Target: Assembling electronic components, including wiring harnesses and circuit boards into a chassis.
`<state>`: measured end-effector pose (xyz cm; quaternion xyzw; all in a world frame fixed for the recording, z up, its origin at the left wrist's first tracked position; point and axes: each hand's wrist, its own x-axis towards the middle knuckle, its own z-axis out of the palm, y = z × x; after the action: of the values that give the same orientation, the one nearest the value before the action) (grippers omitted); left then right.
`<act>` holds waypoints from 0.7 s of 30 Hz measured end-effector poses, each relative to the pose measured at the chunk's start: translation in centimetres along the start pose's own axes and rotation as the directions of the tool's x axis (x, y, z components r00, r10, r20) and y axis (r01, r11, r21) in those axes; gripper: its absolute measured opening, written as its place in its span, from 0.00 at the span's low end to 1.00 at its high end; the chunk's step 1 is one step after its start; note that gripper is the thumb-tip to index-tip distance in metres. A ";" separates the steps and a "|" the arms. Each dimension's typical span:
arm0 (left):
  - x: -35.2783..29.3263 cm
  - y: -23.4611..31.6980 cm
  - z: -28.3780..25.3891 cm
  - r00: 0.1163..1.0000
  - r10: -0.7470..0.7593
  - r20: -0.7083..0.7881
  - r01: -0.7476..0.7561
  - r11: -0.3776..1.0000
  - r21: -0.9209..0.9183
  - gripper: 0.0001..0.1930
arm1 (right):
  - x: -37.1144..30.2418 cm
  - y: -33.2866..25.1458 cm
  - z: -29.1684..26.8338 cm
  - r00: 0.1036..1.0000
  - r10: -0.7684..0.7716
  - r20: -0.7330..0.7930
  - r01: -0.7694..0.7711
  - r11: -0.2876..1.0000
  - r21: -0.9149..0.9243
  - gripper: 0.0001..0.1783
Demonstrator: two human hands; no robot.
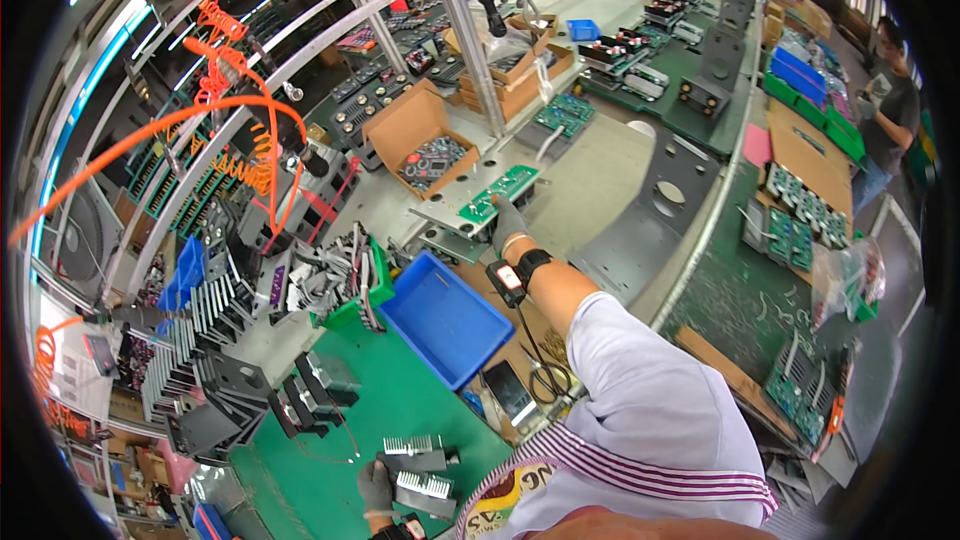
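Note:
My right hand (509,224), in a grey glove, reaches forward and closes on the near edge of a green circuit board (500,192). The board lies over a pale metal plate (440,212) with round holes. Down at the lower left, my left hand (376,488), also gloved, rests on the green mat (300,475) with its fingers loosely extended. Its fingertips are against or just beside a finned metal heat sink (414,460). A second finned heat sink (426,496) lies right of that hand.
A blue bin (445,320) stands between my hands, by a phone (510,392) and scissors (549,380). An open carton (430,155) of small parts is ahead. Bundled cables (330,280) and black brackets (225,390) sit left. Orange coiled hoses (225,55) hang above. A person (890,90) stands far right.

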<state>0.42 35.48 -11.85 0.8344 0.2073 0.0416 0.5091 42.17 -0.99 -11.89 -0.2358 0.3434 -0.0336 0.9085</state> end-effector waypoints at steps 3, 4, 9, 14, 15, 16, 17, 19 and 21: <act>-0.2 0.2 0.0 0.997 -0.063 -0.042 0.067 0.993 0.102 0.19 | 0.6 -0.6 0.8 0.975 -0.066 -0.212 0.043 0.993 -0.110 0.42; 0.4 0.4 0.2 0.997 -0.070 -0.044 0.075 0.991 0.114 0.19 | 4.0 0.3 0.3 0.969 -0.087 -0.229 0.063 0.992 -0.106 0.46; 0.9 -0.1 -0.3 0.999 0.014 -0.045 0.003 0.934 0.358 0.21 | 8.8 1.3 -0.7 0.960 -0.079 -0.267 0.055 0.994 -0.095 0.52; -0.1 -0.5 -0.5 0.984 0.076 -0.159 0.004 0.893 0.451 0.21 | 10.1 1.3 -0.3 0.961 -0.121 -0.249 0.092 0.988 -0.124 0.51; -0.2 -1.4 -0.8 0.969 0.160 -0.190 -0.043 0.861 0.507 0.21 | 11.1 1.4 -0.7 0.960 -0.119 -0.253 0.089 0.988 -0.126 0.51; -0.6 -2.2 -1.3 0.969 0.155 -0.190 -0.038 0.860 0.509 0.21 | 12.1 1.6 -1.2 0.963 -0.144 -0.229 0.122 0.987 -0.104 0.51; -1.3 -3.0 -1.7 0.955 0.024 -0.294 0.092 0.923 0.373 0.20 | 13.1 2.1 -1.6 0.965 -0.166 -0.204 0.152 0.985 -0.086 0.51; -2.2 -3.2 -2.1 0.920 -0.125 -0.370 0.217 0.952 0.216 0.19 | 17.3 3.0 -2.9 0.947 -0.239 -0.217 0.199 0.962 -0.189 0.51; -2.5 -2.2 -2.2 0.899 -0.170 -0.404 0.229 0.968 0.102 0.19 | 17.5 2.1 -2.6 0.916 -0.265 -0.301 0.217 0.959 -0.183 0.42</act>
<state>-3.17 37.18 -12.31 0.8185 0.3922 0.1398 0.3958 53.64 -4.12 -25.22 -0.3334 0.4569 -0.1583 0.8094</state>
